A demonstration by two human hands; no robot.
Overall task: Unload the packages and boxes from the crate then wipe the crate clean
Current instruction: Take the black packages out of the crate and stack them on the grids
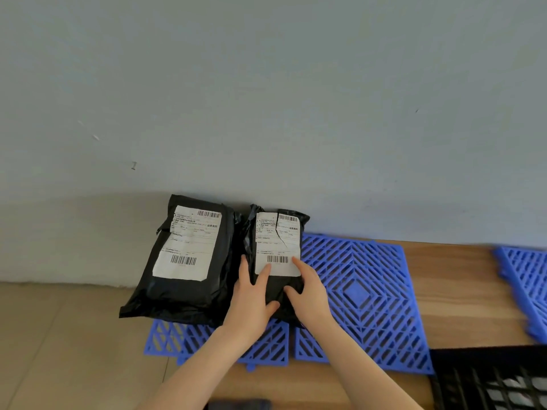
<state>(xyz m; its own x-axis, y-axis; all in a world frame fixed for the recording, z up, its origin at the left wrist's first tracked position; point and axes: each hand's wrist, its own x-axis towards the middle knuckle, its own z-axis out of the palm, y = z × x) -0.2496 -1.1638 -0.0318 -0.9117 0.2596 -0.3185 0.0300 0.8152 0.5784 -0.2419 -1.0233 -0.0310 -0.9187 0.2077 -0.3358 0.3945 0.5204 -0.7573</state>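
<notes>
Right hand (pixel 311 292) perhaps presses crinkly black package (pixel 276 242).

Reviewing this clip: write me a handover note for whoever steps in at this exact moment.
Left hand: lies flat on the smaller black package, fingers straight.
Right hand: rests on the same package, fingertips on its label.
Things: the smaller package lies on the blue grid mat by the wall, beside the larger black package. Only a corner of the black crate shows, bottom right.
Done: two packages are out.
Left: check the crate for more, since its inside is not visible, then wipe it.
</notes>
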